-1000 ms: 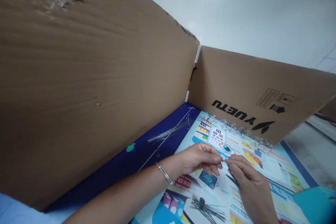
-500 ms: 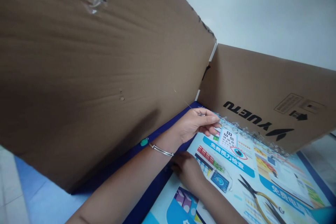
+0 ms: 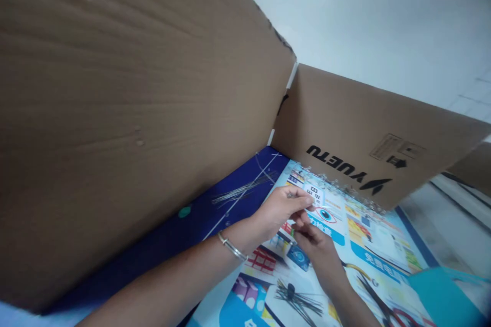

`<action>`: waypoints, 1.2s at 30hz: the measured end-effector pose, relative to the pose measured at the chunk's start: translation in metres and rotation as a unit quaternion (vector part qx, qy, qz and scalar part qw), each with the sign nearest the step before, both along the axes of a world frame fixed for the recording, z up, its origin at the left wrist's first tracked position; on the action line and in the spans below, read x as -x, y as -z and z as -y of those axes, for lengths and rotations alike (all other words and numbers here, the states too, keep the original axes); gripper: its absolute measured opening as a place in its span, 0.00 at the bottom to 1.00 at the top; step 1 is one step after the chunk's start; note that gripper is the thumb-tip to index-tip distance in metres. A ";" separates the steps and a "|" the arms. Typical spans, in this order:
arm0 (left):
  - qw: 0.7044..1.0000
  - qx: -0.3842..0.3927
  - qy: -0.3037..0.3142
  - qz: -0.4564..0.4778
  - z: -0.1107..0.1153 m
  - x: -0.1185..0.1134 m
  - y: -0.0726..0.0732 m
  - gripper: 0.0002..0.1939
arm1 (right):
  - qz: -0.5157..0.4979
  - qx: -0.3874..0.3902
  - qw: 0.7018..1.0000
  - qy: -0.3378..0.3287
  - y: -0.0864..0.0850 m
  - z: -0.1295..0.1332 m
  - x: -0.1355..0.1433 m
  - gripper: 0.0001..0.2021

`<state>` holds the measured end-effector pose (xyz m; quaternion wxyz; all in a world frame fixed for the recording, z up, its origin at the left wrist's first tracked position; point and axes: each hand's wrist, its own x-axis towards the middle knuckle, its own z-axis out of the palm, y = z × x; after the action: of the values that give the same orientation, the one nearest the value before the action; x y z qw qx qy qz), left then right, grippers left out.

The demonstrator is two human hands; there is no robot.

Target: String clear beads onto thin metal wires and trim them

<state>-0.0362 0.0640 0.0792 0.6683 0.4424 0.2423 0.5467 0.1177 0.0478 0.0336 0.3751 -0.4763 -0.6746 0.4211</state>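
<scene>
My left hand [image 3: 286, 207], with a silver bangle [image 3: 232, 246] on its wrist, is closed in a pinch above the printed sheet. Whatever is between its thumb and forefinger is too small and blurred to name. Just below and to the right, my right hand [image 3: 316, 240] has its fingers drawn together close to the left fingertips. What it holds, if anything, is hidden. A bundle of thin wires [image 3: 243, 191] lies on the dark blue surface [image 3: 215, 217] left of my hands. Nearer me, a darker wire bundle [image 3: 295, 296] rests on the printed sheet [image 3: 345, 250].
Cardboard walls stand at the left [image 3: 153, 87] and at the back [image 3: 345, 112]. Small clear pieces [image 3: 341, 184] line the back wall's foot. At the right lie cutters with a yellow handle [image 3: 356, 268], a red-handled tool [image 3: 406, 317] and a teal object [image 3: 441, 291].
My right hand has come out from beside the left wrist and moved up to the left fingertips. The view has shifted, showing both wire bundles and more of the blue surface.
</scene>
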 end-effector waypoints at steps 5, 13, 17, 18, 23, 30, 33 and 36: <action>0.997 0.047 0.001 -0.056 0.012 -0.034 0.031 0.13 | -0.282 0.094 0.951 0.090 0.010 0.006 -0.065 0.12; 0.990 0.068 0.022 -0.122 0.015 -0.050 0.046 0.12 | -0.427 0.149 0.890 0.056 0.020 0.009 -0.082 0.12; 0.985 0.054 0.011 -0.164 0.017 -0.054 0.050 0.12 | -0.430 0.156 0.888 0.050 0.021 0.011 -0.082 0.11; 0.984 0.050 0.009 -0.170 0.017 -0.054 0.050 0.12 | -0.429 0.155 0.888 0.051 0.021 0.011 -0.082 0.11; 0.982 0.045 0.008 -0.184 0.021 -0.055 0.049 0.11 | -0.430 0.154 0.888 0.045 0.021 0.015 -0.080 0.11; 0.980 0.057 -0.008 -0.190 0.019 -0.056 0.052 0.10 | -0.417 0.145 0.896 0.039 0.019 0.019 -0.076 0.10; 0.980 0.060 -0.017 -0.191 0.019 -0.056 0.054 0.10 | -0.413 0.147 0.898 0.042 0.021 0.018 -0.076 0.10; 0.979 0.053 -0.022 -0.196 0.019 -0.057 0.056 0.11 | -0.411 0.145 0.899 0.043 0.022 0.018 -0.076 0.10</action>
<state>0.0205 0.0455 0.0234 0.6182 0.4998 0.4063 0.4505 0.1932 0.0295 0.0119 0.5632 -0.3384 -0.3711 0.6561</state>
